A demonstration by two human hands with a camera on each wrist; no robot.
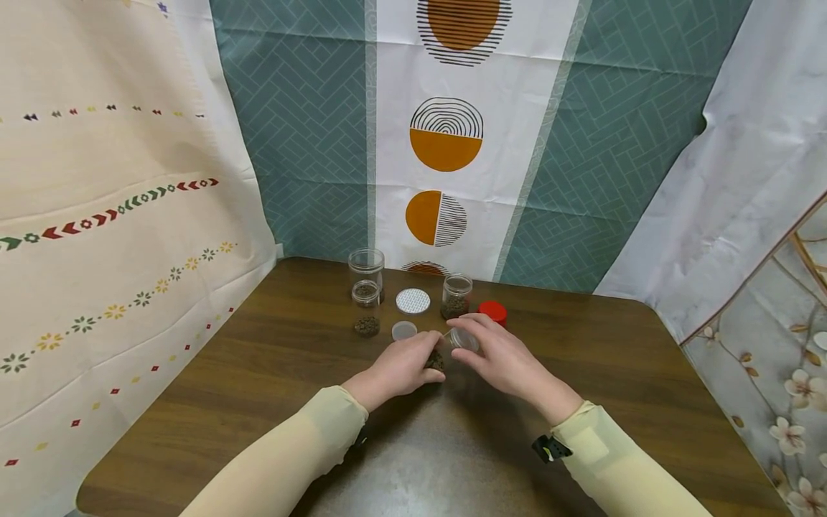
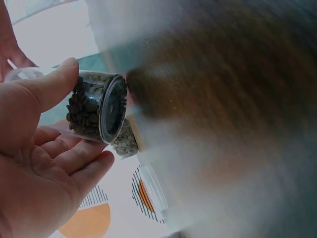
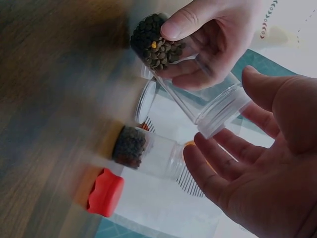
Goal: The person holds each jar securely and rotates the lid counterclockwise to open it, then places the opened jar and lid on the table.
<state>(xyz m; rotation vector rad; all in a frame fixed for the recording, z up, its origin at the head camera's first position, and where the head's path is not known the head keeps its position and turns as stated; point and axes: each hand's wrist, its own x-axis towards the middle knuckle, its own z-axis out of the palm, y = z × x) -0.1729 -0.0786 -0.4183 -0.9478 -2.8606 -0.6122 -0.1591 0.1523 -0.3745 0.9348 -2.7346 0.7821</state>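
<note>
My left hand (image 1: 400,362) grips a clear jar (image 2: 94,106) partly filled with small dark brown, bean-like pieces. The jar is tilted, with its mouth toward my right hand (image 1: 500,355). A translucent lid (image 3: 223,111) sits at that mouth. My right thumb and fingers are curled around the lid's edge, with the palm facing it. In the right wrist view, one yellow piece (image 3: 154,44) shows among the brown ones. From the head view, my left hand hides most of the held jar.
Behind the hands stand a large clear jar (image 1: 366,260), a smaller jar (image 1: 366,309) and another jar (image 1: 456,296), with dark contents visible. A white lid (image 1: 412,301), a small translucent lid (image 1: 404,330) and a red lid (image 1: 493,312) lie on the wooden table (image 1: 258,359). Patterned cloths hang around it.
</note>
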